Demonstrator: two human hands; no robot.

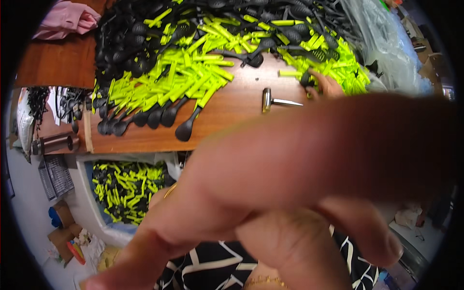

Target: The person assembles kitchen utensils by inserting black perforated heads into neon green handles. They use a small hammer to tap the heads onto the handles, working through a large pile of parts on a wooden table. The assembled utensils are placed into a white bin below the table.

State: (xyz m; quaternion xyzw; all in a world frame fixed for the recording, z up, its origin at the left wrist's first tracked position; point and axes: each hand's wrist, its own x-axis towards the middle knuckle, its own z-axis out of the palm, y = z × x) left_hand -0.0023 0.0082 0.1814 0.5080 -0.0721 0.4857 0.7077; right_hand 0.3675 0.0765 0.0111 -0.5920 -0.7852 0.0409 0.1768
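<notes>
A hand, which I take for my left hand [251, 179], fills the middle and right of the view very close up. Its fingers are stretched apart and blurred, with nothing seen between them. Beyond it, at the table's right, my right hand [330, 88] shows only in its fingers; its arm is hidden. Those fingers close around the black part of a kitchen utensil [305, 78] beside a green handle. A small metal hammer [267, 100] lies left of this hand. Green-handled black spoons and turners [174, 79] are heaped across the table.
Black utensil heads [130, 38] pile up at the back. A clear plastic bag [391, 48] borders the right side. Below the wooden table [145, 137] stands a lined bin [99, 208] with more green and black pieces. A steel flask [57, 143] lies at the left; pink cloth [67, 19] is far left.
</notes>
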